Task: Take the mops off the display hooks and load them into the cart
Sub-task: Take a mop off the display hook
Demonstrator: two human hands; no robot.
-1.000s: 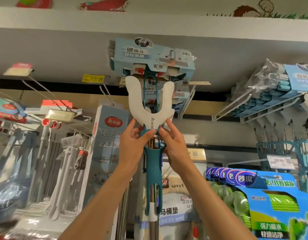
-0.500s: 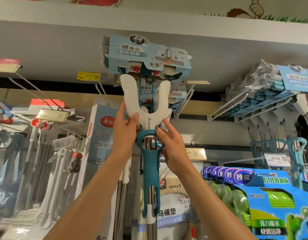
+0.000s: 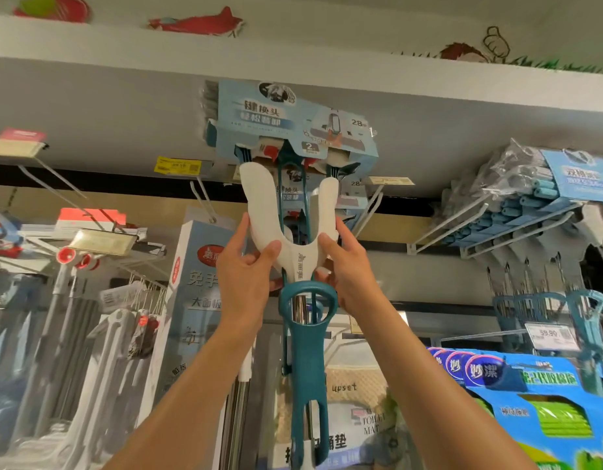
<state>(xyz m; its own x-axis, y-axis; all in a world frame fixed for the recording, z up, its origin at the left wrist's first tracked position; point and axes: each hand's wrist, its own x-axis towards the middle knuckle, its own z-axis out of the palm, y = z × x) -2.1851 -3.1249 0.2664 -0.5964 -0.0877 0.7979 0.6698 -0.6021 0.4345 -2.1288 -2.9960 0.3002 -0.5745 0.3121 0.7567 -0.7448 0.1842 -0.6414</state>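
A sponge mop (image 3: pixel 307 351) with a teal handle lever and a white U-shaped yoke (image 3: pixel 259 205) hangs high in front of me, its head wrapped in a light-blue card sleeve (image 3: pixel 276 123). My left hand (image 3: pixel 246 273) grips the left arm of the yoke, thumb on its front. My right hand (image 3: pixel 347 266) grips the right arm from the other side. More mops of the same kind hang behind it on white display hooks (image 3: pixel 371 205). No cart is in view.
Blue mop refills in plastic (image 3: pixel 517 205) hang on wire hooks at the right, above teal mop handles (image 3: pixel 581 310) and blue-green sponge packs (image 3: pixel 530 401). A tall boxed flat mop (image 3: pixel 198 300) and grey mops (image 3: pixel 90 351) hang at the left. A grey soffit runs overhead.
Both hands slid up from the teal lever's ring onto the two arms of the white yoke. The mop and its card sleeve look slightly higher and tilted.
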